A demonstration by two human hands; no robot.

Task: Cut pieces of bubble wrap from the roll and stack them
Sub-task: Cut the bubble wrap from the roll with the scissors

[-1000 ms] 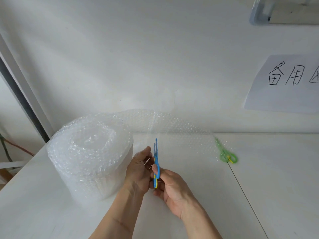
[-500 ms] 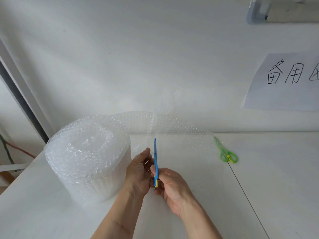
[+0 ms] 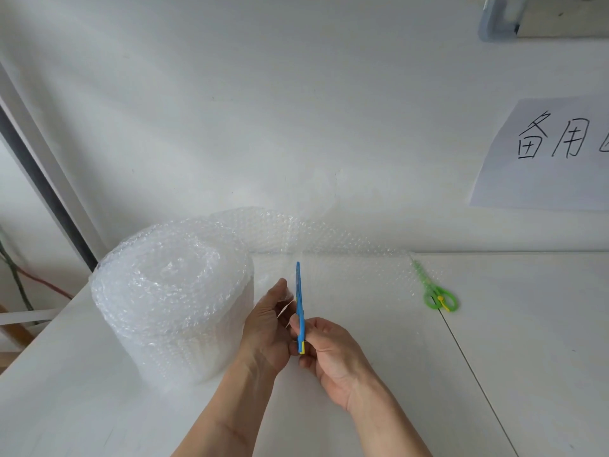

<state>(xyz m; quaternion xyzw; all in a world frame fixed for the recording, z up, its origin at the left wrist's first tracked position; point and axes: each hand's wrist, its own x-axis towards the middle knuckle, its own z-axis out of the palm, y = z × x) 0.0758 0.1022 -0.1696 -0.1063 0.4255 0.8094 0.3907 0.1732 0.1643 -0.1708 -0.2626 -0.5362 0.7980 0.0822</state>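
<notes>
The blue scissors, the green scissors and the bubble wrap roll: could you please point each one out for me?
blue scissors point(image 3: 299, 301), head view, on the blue blade.
green scissors point(image 3: 441, 300), head view, on the handle loops.
bubble wrap roll point(image 3: 171, 291), head view, on its top face.

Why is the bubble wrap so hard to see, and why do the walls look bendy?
Head view: clear bubble wrap sheet blends into the white table under soft, even light; the roll glints. The wide-angle lens bends edge lines like the dark frame. Nothing is blurred.

Bright, even, soft light; faint shadows; sharp focus; wide-angle edge bending.
</notes>
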